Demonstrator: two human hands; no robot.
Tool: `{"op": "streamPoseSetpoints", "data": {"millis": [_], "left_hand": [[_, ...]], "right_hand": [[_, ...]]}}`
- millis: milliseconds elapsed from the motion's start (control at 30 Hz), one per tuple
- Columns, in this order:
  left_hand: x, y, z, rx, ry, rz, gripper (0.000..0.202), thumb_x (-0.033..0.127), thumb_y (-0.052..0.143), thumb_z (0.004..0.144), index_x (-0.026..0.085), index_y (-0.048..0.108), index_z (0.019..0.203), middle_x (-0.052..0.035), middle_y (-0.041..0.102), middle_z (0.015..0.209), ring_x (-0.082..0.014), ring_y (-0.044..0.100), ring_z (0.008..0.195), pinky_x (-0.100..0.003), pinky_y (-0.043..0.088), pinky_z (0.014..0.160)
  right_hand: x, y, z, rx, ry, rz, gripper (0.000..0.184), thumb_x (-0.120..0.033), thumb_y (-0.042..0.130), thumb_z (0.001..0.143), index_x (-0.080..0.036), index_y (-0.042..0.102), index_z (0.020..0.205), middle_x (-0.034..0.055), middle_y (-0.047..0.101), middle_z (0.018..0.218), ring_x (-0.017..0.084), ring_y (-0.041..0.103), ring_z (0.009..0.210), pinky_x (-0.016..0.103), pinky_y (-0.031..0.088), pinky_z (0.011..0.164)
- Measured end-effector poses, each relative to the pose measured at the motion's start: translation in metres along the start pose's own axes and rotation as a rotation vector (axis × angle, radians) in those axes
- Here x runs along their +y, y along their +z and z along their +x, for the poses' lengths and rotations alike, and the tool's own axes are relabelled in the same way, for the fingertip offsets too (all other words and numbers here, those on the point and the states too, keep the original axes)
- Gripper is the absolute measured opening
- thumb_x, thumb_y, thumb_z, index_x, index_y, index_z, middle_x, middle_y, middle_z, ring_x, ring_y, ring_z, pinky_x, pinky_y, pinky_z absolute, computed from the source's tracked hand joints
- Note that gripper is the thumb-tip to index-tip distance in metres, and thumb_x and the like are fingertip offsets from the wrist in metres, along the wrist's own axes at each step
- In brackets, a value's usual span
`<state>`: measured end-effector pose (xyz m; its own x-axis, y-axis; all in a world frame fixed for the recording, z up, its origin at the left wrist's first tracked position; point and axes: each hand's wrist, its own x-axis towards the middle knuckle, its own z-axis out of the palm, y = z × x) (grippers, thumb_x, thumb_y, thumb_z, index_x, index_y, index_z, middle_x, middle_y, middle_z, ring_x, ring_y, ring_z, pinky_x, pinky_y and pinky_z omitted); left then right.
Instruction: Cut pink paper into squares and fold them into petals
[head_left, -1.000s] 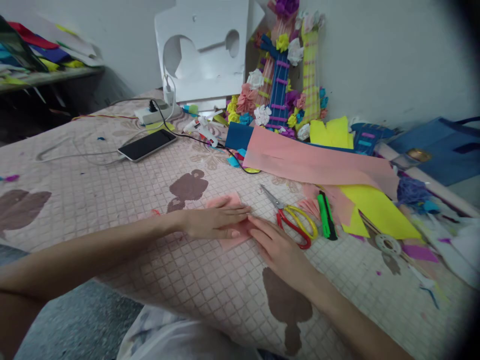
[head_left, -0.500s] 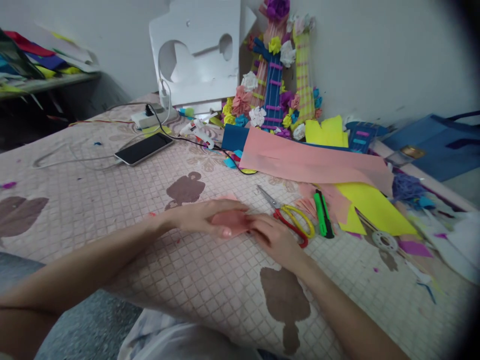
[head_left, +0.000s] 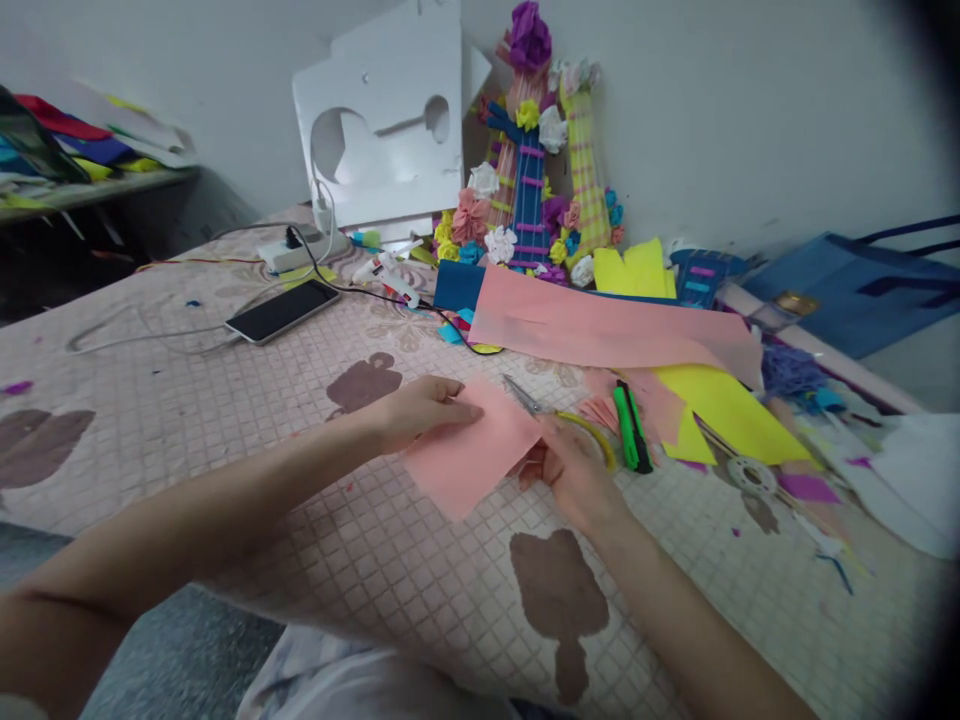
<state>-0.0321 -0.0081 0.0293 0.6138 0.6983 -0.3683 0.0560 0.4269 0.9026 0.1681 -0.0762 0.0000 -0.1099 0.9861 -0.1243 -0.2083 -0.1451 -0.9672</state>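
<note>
A square of pink crepe paper (head_left: 476, 450) is held flat and slightly raised above the tablecloth, one corner toward me. My left hand (head_left: 424, 412) pinches its upper left edge between thumb and fingers. At the right corner my right hand (head_left: 574, 470) grips the paper, its fingertips partly under the sheet. Just behind that hand lie scissors (head_left: 525, 396); their yellow handle shows, and the rest is covered by the hand. A green utility knife (head_left: 632, 428) rests to the right of them, beside crumpled pink paper strips (head_left: 600, 412).
Behind the hands lie a long pink paper sheet (head_left: 600, 325) and yellow paper (head_left: 739, 415). A phone (head_left: 283, 311) on a cable, a power strip (head_left: 289, 255) and a glue gun (head_left: 386, 277) are at the left back. Flower-decorated paper guitars (head_left: 529, 190) lean on the wall.
The pink paper, earlier folded small under my hands, is now opened out into a square. My hands have moved apart to its edges, and the right one now covers part of the scissors.
</note>
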Motion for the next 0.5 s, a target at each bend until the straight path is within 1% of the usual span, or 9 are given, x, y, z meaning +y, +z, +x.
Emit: {"op": "streamPoseSetpoints", "data": {"millis": [100,200,300,400,500], "left_hand": [[-0.005,0.002,0.012,-0.019,-0.045,-0.066,0.023,0.027,0.073,0.070,0.012,0.061,0.083,-0.0073,0.069,0.078,-0.0148,0.065,0.066,-0.027,0.050,0.061],[-0.012,-0.001,0.022,0.006,-0.058,-0.064,0.025,0.032,0.073,0.072,0.011,0.061,0.080,-0.0060,0.068,0.074,-0.0124,0.062,0.060,-0.025,0.048,0.057],[-0.016,-0.006,0.026,0.024,-0.032,-0.044,0.026,0.035,0.071,0.074,0.012,0.060,0.079,-0.0031,0.065,0.070,-0.0103,0.058,0.056,-0.022,0.043,0.051],[-0.018,-0.008,0.026,0.059,0.008,-0.011,0.023,0.032,0.071,0.073,0.013,0.059,0.080,-0.0002,0.060,0.064,-0.0077,0.053,0.051,-0.019,0.036,0.046],[-0.019,-0.009,0.024,0.102,0.039,0.045,0.023,0.030,0.072,0.072,0.013,0.056,0.073,0.0027,0.054,0.056,-0.0049,0.044,0.044,-0.018,0.027,0.041]], "right_hand": [[0.002,-0.003,0.002,0.104,0.039,-0.042,0.033,-0.045,0.072,0.071,-0.017,0.055,0.068,-0.0031,0.059,0.052,0.010,0.056,0.043,0.016,0.038,0.035],[0.005,-0.006,0.004,0.147,0.074,-0.061,0.036,-0.046,0.074,0.068,-0.017,0.052,0.065,-0.0035,0.058,0.047,0.009,0.054,0.038,0.015,0.035,0.031],[0.006,-0.007,0.004,0.136,0.093,-0.072,0.037,-0.046,0.074,0.067,-0.018,0.051,0.063,-0.0040,0.057,0.045,0.010,0.054,0.038,0.016,0.035,0.030],[0.007,-0.005,0.002,0.092,0.116,-0.075,0.035,-0.045,0.073,0.070,-0.018,0.051,0.065,-0.0038,0.058,0.046,0.010,0.055,0.039,0.015,0.035,0.031],[0.009,-0.003,0.001,0.053,0.119,-0.064,0.035,-0.046,0.071,0.072,-0.018,0.052,0.068,-0.0034,0.060,0.049,0.009,0.055,0.040,0.015,0.036,0.031]]}}
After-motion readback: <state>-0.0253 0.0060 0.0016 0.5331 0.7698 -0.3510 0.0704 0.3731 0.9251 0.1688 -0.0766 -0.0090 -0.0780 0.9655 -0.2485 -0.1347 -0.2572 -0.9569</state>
